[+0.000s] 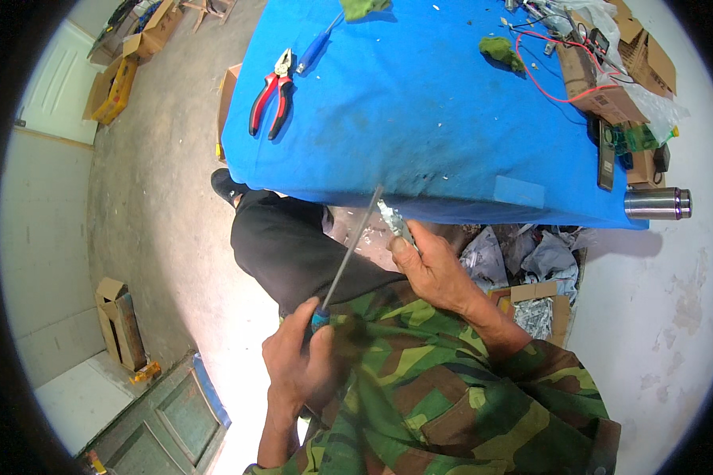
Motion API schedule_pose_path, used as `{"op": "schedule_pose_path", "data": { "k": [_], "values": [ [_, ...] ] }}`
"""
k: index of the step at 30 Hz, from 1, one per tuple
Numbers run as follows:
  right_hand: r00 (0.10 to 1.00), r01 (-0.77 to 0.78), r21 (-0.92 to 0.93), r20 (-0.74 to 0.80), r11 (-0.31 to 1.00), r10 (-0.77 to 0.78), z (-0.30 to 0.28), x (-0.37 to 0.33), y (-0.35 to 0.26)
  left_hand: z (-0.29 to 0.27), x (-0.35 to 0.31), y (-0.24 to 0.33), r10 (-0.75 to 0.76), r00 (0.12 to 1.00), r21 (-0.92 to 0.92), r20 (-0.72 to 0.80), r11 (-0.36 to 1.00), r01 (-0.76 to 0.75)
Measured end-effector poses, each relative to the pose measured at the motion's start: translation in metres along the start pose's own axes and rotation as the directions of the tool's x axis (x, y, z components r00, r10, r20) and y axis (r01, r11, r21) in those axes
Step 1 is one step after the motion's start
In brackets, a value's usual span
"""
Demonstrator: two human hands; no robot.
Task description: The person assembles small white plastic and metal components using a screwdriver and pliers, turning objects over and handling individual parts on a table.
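Hands with ragged silvery-white piece

In front of you is a blue-covered tabletop. A scuffed white wall rises on your right; on your left, grey floor stretches to a pale wall, bright light washing the floor's nearer part.

Camo jacket: dark green, light green, brown and black blotches, cloth loose and creased. Right sleeve same pattern, ends short of the wrist, forearm bare below it. Trousers plain black, loose cut. Shoe dark, low, ankle showing. Left hand, right hand: both bare.
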State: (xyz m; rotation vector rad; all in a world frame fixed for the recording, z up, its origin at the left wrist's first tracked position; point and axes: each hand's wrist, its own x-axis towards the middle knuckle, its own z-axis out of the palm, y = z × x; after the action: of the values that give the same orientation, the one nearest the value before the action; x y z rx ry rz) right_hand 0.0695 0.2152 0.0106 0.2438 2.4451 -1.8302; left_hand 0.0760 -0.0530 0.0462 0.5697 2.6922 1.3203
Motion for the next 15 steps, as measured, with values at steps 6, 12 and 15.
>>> {"op": "schedule_pose_path", "data": {
  "k": [6,12,15],
  "values": [
    [0.990,-0.118,0.264,0.109,0.957,0.092,-0.003,0.002,0.002,0.001,-0.016,-0.005,-0.054,0.996,-0.052,0.071,0.997,0.058],
    [0.998,-0.013,0.181,0.065,0.983,0.001,0.001,0.002,0.002,0.001,-0.016,-0.004,-0.059,0.992,-0.065,0.115,0.996,0.067],
    [0.996,-0.053,0.090,0.081,0.995,0.046,-0.002,0.002,-0.005,-0.001,-0.014,0.000,-0.089,0.987,-0.031,0.131,0.995,0.094]
  ]
}}
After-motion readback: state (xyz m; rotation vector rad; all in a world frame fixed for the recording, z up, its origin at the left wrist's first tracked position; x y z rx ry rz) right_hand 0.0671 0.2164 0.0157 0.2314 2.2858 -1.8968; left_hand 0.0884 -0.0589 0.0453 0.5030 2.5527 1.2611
